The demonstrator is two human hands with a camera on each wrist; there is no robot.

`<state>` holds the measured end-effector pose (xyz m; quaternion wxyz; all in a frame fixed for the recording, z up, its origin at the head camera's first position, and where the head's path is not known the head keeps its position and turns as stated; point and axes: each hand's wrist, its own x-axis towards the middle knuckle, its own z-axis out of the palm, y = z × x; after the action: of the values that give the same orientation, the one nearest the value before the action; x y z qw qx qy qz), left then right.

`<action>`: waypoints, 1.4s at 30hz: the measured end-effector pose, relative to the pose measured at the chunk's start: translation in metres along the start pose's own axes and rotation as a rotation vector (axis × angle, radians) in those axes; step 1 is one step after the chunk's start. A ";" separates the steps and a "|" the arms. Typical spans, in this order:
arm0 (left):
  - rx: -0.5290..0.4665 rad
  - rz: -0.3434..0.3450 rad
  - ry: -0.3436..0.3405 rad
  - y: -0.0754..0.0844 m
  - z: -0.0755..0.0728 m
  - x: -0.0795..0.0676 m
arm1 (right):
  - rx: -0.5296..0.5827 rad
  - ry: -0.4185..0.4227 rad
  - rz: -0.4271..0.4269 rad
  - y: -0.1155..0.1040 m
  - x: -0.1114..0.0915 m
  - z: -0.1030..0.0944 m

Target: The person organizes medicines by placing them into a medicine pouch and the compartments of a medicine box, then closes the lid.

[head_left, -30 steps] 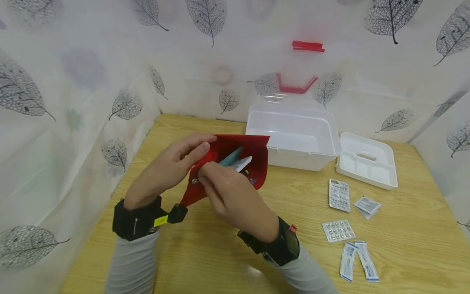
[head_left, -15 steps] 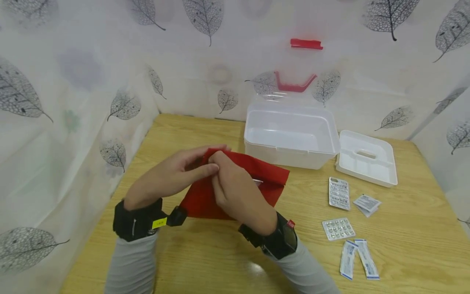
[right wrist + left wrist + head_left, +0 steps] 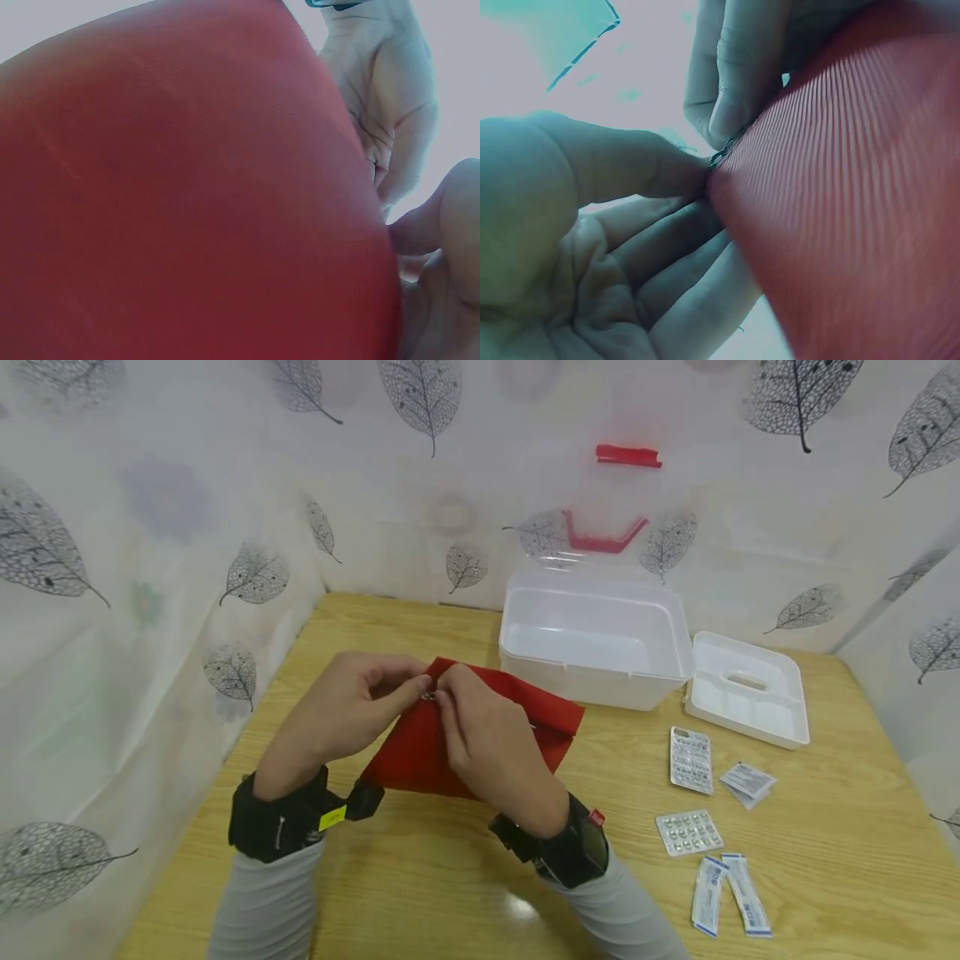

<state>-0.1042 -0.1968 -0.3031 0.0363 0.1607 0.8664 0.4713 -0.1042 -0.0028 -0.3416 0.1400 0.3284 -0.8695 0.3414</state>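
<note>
A red zip pouch (image 3: 416,756) is held up over the table, tilted, with a sliver of something white showing at its mouth. My left hand (image 3: 348,710) pinches the pouch's left corner between thumb and fingers. Right beside it, the thumb and fingertips of my right hand (image 3: 498,752) grip the pouch edge at a small metal zipper pull (image 3: 428,695). Close up in the left wrist view, the two thumbs nearly meet at that metal piece (image 3: 721,155). Red fabric (image 3: 195,180) fills most of the right wrist view. The pouch's contents are mostly hidden.
Behind the pouch stands an open white box (image 3: 600,681) with a clear lid and red handle (image 3: 603,542). A white tray (image 3: 750,718) lies to its right. Nearer are blister packs (image 3: 690,833), a folded white packet (image 3: 748,783) and two slim sachets (image 3: 708,893).
The pouch has tipped from gaping, with teal and white packets in sight, to its red side showing. My fingertips have since drawn slightly apart, exposing the zipper pull.
</note>
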 end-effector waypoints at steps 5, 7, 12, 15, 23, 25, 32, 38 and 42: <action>0.044 0.032 0.072 0.006 0.006 0.000 | -0.061 0.022 -0.017 0.002 -0.001 -0.006; 0.057 0.055 0.099 0.006 0.007 -0.001 | -0.089 0.033 -0.033 0.004 -0.001 -0.008; 0.073 0.092 0.209 0.006 0.005 -0.004 | -0.142 0.097 -0.048 0.012 0.000 -0.013; 0.081 0.103 0.259 0.005 0.001 -0.007 | -0.160 0.126 -0.050 0.019 -0.002 -0.018; 0.061 0.107 0.309 0.006 -0.005 -0.011 | -0.177 0.136 -0.053 0.039 -0.014 -0.030; 0.069 0.106 0.318 0.006 -0.004 -0.010 | -0.199 0.138 -0.060 0.044 -0.019 -0.033; -0.041 0.107 0.356 0.006 -0.006 -0.010 | -0.198 0.159 -0.013 0.069 -0.035 -0.051; -0.032 0.025 0.343 0.006 -0.009 -0.012 | -0.203 0.142 0.049 0.090 -0.051 -0.065; -0.043 -0.014 0.332 0.004 -0.011 -0.012 | -0.241 0.126 0.088 0.100 -0.062 -0.073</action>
<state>-0.0938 -0.2078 -0.2942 -0.1006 0.0740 0.8514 0.5095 -0.1233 0.1323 -0.3679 0.2176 0.2484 -0.9074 0.2601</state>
